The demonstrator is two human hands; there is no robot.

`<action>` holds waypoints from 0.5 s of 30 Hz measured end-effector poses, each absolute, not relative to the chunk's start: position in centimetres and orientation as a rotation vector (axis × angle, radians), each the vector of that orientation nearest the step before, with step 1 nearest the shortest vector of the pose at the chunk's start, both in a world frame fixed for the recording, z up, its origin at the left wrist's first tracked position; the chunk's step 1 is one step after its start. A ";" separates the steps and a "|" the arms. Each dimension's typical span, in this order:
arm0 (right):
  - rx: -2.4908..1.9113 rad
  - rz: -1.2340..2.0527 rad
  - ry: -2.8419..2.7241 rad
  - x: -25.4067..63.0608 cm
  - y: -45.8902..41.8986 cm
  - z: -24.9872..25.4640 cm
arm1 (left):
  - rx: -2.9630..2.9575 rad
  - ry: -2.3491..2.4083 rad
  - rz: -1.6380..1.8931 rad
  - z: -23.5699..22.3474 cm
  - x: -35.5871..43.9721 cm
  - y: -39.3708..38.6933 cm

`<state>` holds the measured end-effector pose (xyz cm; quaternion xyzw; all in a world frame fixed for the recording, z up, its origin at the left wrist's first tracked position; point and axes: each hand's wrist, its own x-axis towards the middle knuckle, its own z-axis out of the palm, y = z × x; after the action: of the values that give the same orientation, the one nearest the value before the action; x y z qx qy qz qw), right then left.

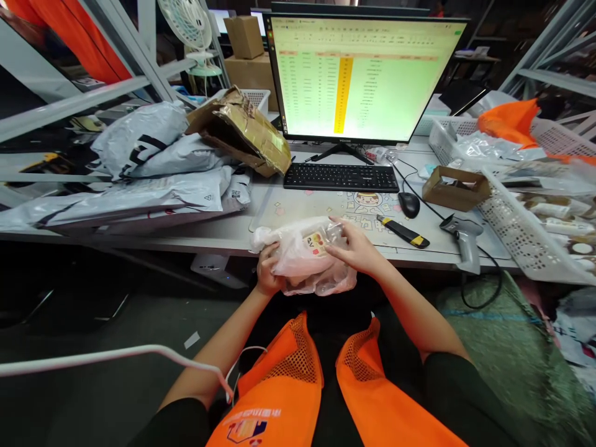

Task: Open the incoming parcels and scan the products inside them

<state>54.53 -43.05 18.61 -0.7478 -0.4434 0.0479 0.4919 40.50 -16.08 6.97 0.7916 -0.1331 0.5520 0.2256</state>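
Observation:
A crumpled, translucent plastic bag point(302, 267) with a colourful printed label is at the desk's front edge, over my lap. My left hand point(269, 270) grips the bag's left side, its fingers curled round it. On the bag's right upper side lies my right hand point(354, 247), thumb and fingers closed on the plastic near the label. What is inside the bag cannot be made out. Just beyond my right hand, a yellow and black box cutter point(403, 232) lies on the desk mat.
A keyboard point(342, 177), mouse point(408, 204) and monitor point(363, 81) stand ahead. Grey parcels point(177, 192) and a torn carton point(246, 133) are piled left. To the right are a barcode scanner point(465, 239), small open box point(455, 189) and white basket point(512, 230) of packed goods.

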 end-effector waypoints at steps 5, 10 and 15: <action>-1.853 0.235 -1.050 54.4 -41.7 18.5 | 2.352 -0.317 1.489 7.3 40.3 -15.8; -1.661 -0.013 -0.975 54.2 -40.8 19.2 | 2.450 -0.340 1.453 10.8 39.5 -15.9; -1.536 -0.389 -0.828 54.5 -39.6 18.6 | 2.444 -0.404 1.581 14.4 39.5 -16.4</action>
<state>54.51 -39.56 18.56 -0.6698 -0.3609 -0.1695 0.6264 39.52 -16.44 14.45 0.8273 -0.1367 0.5353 0.1012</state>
